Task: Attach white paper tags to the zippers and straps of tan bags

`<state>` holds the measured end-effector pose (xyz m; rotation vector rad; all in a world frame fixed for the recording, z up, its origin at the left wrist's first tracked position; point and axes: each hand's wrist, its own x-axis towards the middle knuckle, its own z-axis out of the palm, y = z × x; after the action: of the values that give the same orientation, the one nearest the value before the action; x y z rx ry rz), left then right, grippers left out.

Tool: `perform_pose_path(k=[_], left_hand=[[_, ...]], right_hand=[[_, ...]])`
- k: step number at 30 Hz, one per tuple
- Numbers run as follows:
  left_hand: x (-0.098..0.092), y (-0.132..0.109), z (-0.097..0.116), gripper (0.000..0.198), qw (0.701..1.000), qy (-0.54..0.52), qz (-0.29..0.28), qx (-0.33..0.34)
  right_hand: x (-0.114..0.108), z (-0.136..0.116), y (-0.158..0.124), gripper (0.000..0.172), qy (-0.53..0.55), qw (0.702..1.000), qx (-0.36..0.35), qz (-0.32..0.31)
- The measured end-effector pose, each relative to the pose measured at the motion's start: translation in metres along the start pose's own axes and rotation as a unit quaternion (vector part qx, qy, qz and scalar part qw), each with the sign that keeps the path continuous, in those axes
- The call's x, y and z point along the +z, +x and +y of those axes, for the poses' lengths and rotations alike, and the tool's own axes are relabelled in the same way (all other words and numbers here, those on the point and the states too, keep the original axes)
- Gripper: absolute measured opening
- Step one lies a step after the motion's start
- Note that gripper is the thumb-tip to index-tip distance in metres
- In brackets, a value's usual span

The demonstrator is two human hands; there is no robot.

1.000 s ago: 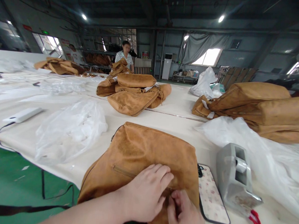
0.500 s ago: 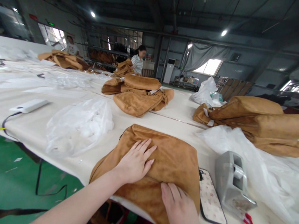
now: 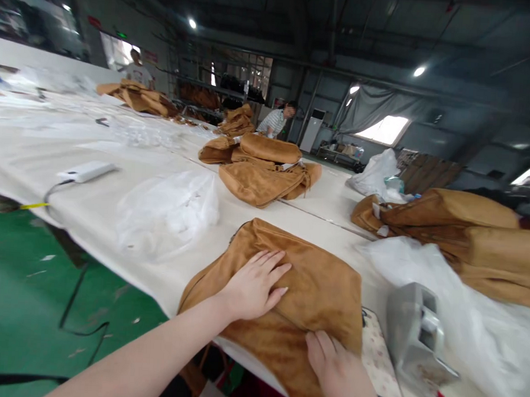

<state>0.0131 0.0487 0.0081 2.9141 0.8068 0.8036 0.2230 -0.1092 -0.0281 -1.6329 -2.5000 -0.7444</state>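
A tan suede bag lies folded at the near edge of the long white table. My left hand rests flat on top of it, fingers stretched out and together. Lower right, my right hand presses on the bag's near flap where it hangs over the table edge; its fingers lie flat on the cloth.
A grey tape dispenser and a phone in a patterned case sit right of the bag. Clear plastic bags lie left and right. More tan bags are piled at centre and right. Other people stand far back.
The view has swung left. My left hand went from the bag's zipper area up onto its top, and my right hand opened from a pinch to lie flat.
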Motion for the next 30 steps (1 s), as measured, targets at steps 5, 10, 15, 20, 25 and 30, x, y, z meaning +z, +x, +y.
perform_pose_path(k=[5, 10, 15, 20, 25, 30], left_hand=[[0.013, -0.004, -0.013, 0.047, 0.998, 0.006, 0.057, 0.009], [0.022, -0.002, -0.019, 0.051, 0.998, 0.013, 0.064, 0.019], [0.021, -0.003, -0.018, 0.051, 0.997, 0.030, 0.064, 0.013], [0.022, -0.003, -0.018, 0.051, 0.997, 0.037, 0.066, 0.020], [0.023, -0.002, -0.017, 0.051, 0.996, 0.062, 0.058, 0.016], [0.023, -0.001, -0.017, 0.049, 0.997, 0.058, 0.054, 0.012]], right_hand=[[-0.014, -0.008, 0.006, 0.013, 0.087, 0.991, 0.101, 0.010], [-0.044, 0.000, -0.017, 0.024, 0.100, 0.982, 0.142, 0.081], [-0.065, 0.073, -0.058, 0.024, 0.034, 0.953, 0.289, 0.080], [-0.063, 0.192, -0.116, 0.032, -0.059, 0.801, 0.595, 0.020], [-0.036, 0.254, -0.159, 0.037, -0.045, 0.749, 0.659, -0.051], [-0.003, 0.270, -0.170, 0.036, -0.002, 0.747, 0.658, -0.093]])
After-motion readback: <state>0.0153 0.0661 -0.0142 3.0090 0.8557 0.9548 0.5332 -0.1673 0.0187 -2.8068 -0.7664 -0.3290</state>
